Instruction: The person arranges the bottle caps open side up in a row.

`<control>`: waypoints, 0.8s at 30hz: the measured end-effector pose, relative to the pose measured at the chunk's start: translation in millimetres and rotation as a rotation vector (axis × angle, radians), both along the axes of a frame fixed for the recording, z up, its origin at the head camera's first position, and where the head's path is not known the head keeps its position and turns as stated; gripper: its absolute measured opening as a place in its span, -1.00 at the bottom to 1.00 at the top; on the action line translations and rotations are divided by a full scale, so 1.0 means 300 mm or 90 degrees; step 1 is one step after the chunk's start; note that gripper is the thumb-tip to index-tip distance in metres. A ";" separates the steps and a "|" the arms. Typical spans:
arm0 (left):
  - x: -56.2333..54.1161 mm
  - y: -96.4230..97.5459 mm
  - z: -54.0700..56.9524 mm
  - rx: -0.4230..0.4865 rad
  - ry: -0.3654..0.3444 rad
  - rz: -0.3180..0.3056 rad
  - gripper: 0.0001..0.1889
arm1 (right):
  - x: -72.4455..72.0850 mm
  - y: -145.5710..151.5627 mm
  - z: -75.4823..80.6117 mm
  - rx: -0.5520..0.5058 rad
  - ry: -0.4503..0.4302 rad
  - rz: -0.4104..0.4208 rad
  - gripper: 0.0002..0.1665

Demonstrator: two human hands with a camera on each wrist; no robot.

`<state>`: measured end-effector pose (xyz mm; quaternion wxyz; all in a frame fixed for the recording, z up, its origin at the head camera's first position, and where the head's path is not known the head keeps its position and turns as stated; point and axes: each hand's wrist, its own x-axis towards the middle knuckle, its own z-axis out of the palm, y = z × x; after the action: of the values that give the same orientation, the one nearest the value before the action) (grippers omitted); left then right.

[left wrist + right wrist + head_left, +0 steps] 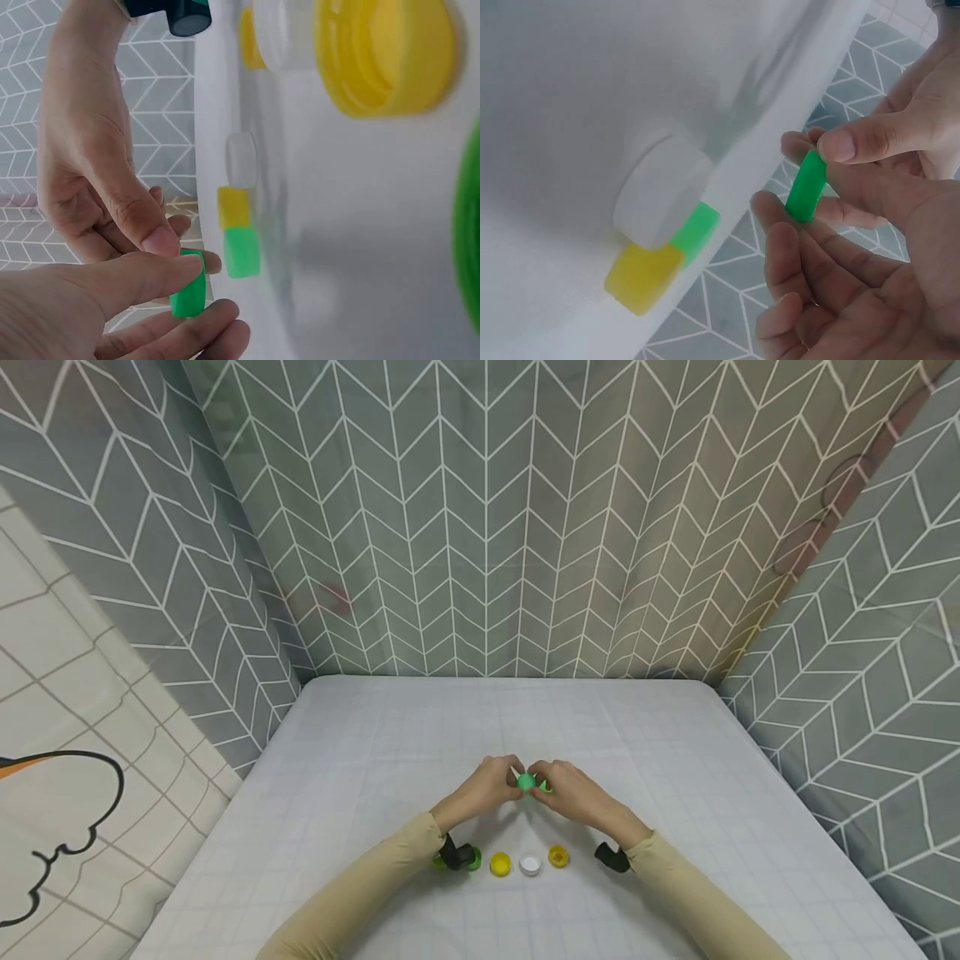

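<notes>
Between my two hands, raised above the table, is a green bottle cap point(527, 782). My left hand point(487, 789) pinches one side of it between thumb and fingers. From the other side my right hand point(572, 789) pinches it too, and the fingertips of both hands nearly meet. The right wrist view shows the green cap point(807, 186) tilted, its edge toward the camera. Close to my right hand, on the table, a white cap point(664, 191), a yellow cap point(645, 277) and another green cap point(697, 234) stand together; in the head view that hand hides most of them.
A row of caps lies nearer me: a yellow cap point(500, 864), a white cap point(530, 865), another yellow cap point(558, 857) and a green cap point(476, 858) partly behind the black left wrist camera point(454, 853). A white cloth covers the table point(360, 735); patterned curtains point(487, 527) surround it.
</notes>
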<state>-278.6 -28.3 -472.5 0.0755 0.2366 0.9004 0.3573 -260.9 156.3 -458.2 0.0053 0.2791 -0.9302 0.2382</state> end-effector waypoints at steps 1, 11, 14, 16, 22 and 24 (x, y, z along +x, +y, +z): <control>0.001 0.001 0.001 0.007 0.000 0.000 -0.61 | 0.003 0.002 0.003 -0.002 0.002 -0.001 -0.69; 0.008 0.017 0.018 0.045 0.023 -0.005 -0.58 | 0.027 0.027 0.028 -0.028 0.027 -0.008 -0.70; 0.009 0.026 0.020 0.052 0.025 -0.011 -0.60 | 0.031 0.038 0.033 -0.036 0.026 -0.014 -0.73; 0.009 0.030 0.020 0.055 0.029 -0.014 -0.62 | 0.033 0.045 0.034 -0.036 0.024 -0.016 -0.75; 0.016 0.038 0.022 0.074 0.035 -0.025 -0.67 | 0.039 0.061 0.039 -0.034 0.037 -0.016 -0.74; 0.020 0.041 0.028 0.083 0.034 -0.030 -0.69 | 0.045 0.068 0.046 -0.035 0.048 -0.019 -0.74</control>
<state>-272.6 -15.9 -464.2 0.0440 0.2718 0.8709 0.4070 -247.5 176.8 -444.5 0.0515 0.2737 -0.9265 0.2529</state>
